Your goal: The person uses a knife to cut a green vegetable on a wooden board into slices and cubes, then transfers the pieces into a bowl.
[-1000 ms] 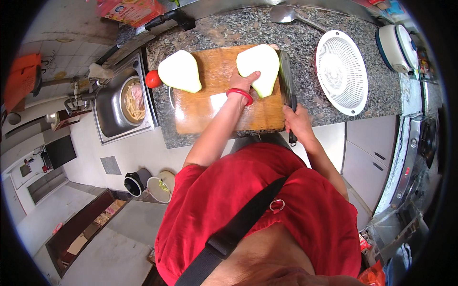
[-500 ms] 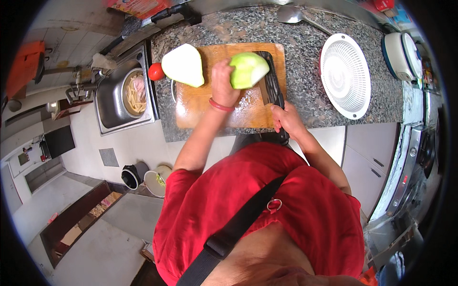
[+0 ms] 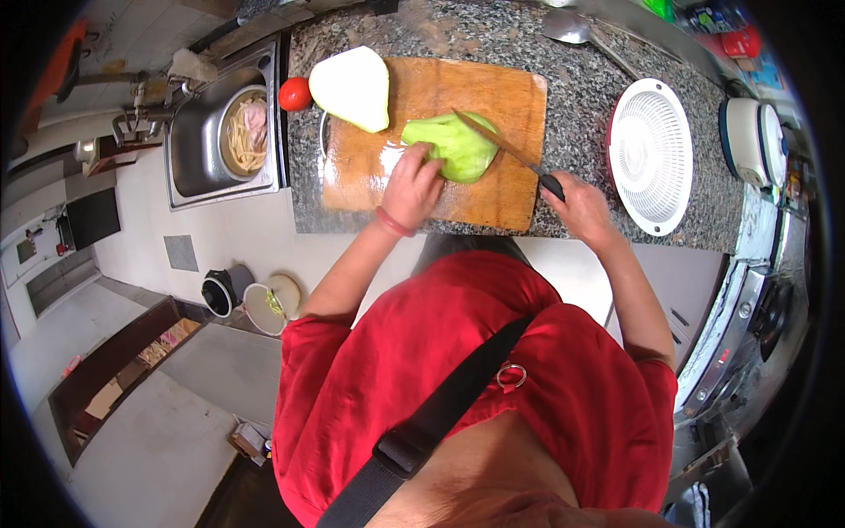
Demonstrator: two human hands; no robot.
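On the wooden cutting board (image 3: 352, 180), a pale green gourd half (image 3: 462, 151) lies with its rounded side up. My left hand (image 3: 415, 187) grips its near left side with bent fingers. My right hand (image 3: 581, 208) is closed around the black handle of a kitchen knife (image 3: 509, 146). The blade slants across the gourd's far right part; whether it has cut in, I cannot tell. Another gourd half (image 3: 352, 86), white cut face up with a green rim, rests at the board's far left corner. A red tomato (image 3: 295, 94) sits beside it.
Right of the board stands a white colander (image 3: 651, 158), with a metal spatula (image 3: 572, 31) behind it and a white cooker (image 3: 751, 141) farther right. In the sink (image 3: 189, 145) at the left is a bowl (image 3: 231, 167) of pale strips and pinkish meat. The granite counter (image 3: 572, 114) surrounds the board.
The gourd half has gone from being held up in my left hand to lying rounded side up on the board. The knife has swung from lying along the board's right side to across the gourd.
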